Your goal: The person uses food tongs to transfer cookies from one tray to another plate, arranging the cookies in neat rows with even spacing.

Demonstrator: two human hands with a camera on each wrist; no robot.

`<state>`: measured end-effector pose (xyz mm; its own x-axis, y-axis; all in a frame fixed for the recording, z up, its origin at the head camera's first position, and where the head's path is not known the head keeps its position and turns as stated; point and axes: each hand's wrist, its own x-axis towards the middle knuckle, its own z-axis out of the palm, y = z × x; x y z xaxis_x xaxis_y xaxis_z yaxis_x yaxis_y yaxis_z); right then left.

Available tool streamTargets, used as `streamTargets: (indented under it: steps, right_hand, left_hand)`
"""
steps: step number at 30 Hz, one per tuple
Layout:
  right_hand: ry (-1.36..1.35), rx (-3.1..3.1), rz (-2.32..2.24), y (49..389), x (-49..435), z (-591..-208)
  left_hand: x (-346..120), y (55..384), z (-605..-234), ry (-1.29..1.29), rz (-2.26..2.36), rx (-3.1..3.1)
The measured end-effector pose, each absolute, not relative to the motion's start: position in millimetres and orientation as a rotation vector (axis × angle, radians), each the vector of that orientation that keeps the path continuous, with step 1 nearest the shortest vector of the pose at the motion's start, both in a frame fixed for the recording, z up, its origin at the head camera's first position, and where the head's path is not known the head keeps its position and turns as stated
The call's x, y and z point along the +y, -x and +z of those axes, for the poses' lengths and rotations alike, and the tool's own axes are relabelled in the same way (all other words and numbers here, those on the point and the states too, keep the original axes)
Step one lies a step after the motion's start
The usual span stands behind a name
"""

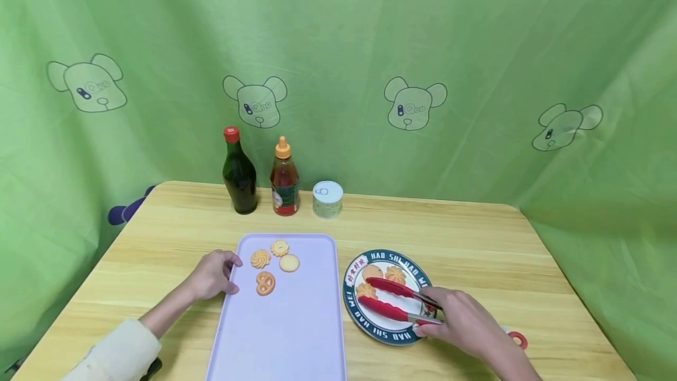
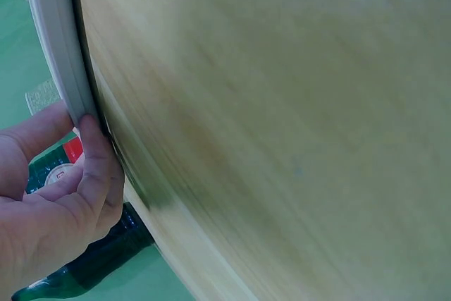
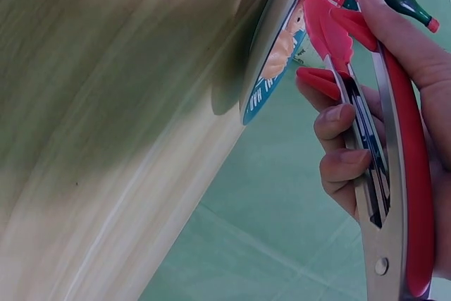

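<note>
With thumb and fingers, my left hand point(image 1: 214, 275) pinches the left rim of a lilac tray point(image 1: 285, 334). In the left wrist view the thumb and fingertips meet at the tray's edge point(image 2: 60, 47). Several cookies lie at the tray's far end, among them a pretzel-shaped cookie point(image 1: 265, 283) and a swirled cookie point(image 1: 260, 258). My right hand point(image 1: 462, 319) grips red-tipped metal tongs point(image 1: 388, 308), their jaws apart over a patterned plate point(image 1: 365, 325). One tong tip is beside a ridged cookie point(image 1: 366, 290); a round cookie point(image 1: 372, 272) and a star-shaped cookie point(image 1: 395, 274) lie behind.
A dark bottle with a red cap point(image 1: 240, 178), a sauce bottle point(image 1: 285, 184) and a small can point(image 1: 327, 199) stand along the table's back edge. A red ring-shaped end point(image 1: 519, 340) shows behind the right wrist. Green curtain point(image 1: 338, 46) surrounds the wooden table point(image 1: 465, 234).
</note>
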<state>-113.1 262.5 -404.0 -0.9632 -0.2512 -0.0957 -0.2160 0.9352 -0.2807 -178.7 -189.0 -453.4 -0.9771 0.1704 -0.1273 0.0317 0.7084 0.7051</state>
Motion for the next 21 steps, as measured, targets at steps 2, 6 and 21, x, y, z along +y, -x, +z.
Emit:
streamTargets:
  steps: [2, 6, 21]
  right_hand:
    - [0.355, 2.955, -0.406, 114, 262, -404]
    - [0.353, 2.954, -0.416, 115, 261, -402]
    - [0.432, 2.984, -0.394, 134, 236, -393]
  left_hand:
    - [-189, 179, -454, -0.159, 1.123, 2.731]
    - [-189, 179, -454, -0.159, 1.123, 2.734]
    - [-188, 179, -454, -0.138, 1.12, 2.734]
